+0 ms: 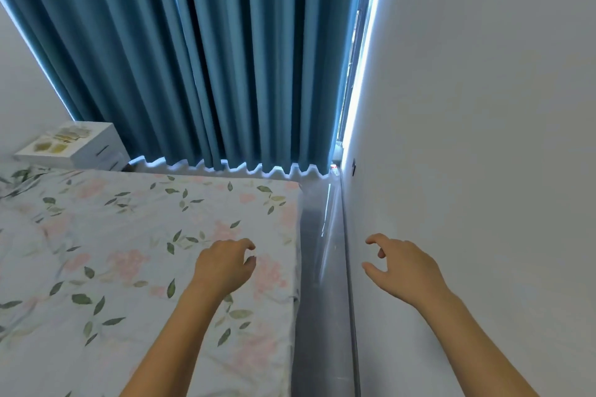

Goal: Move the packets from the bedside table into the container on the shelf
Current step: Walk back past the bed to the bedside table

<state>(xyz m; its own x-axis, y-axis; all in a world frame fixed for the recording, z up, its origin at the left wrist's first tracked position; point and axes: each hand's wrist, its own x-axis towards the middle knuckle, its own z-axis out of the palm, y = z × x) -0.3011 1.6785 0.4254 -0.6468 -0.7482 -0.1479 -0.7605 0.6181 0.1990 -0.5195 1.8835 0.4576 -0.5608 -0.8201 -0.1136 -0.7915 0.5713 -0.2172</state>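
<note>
On bedside table [96, 147]: perhaps four packets [61, 138]; two empty hands

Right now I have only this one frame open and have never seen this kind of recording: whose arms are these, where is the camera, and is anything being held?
There is no machine here. The camera is worn on a person's head and looks forward and down, so the two bare arms are that person's own. The left hand hangs over the floral bedsheet; the right hand is out near the white wall. Both have loosely curled fingers and hold nothing. Across the bed, by the blue curtain, stands a white bedside table with yellowish packets lying on top. No shelf or container is in view.
</note>
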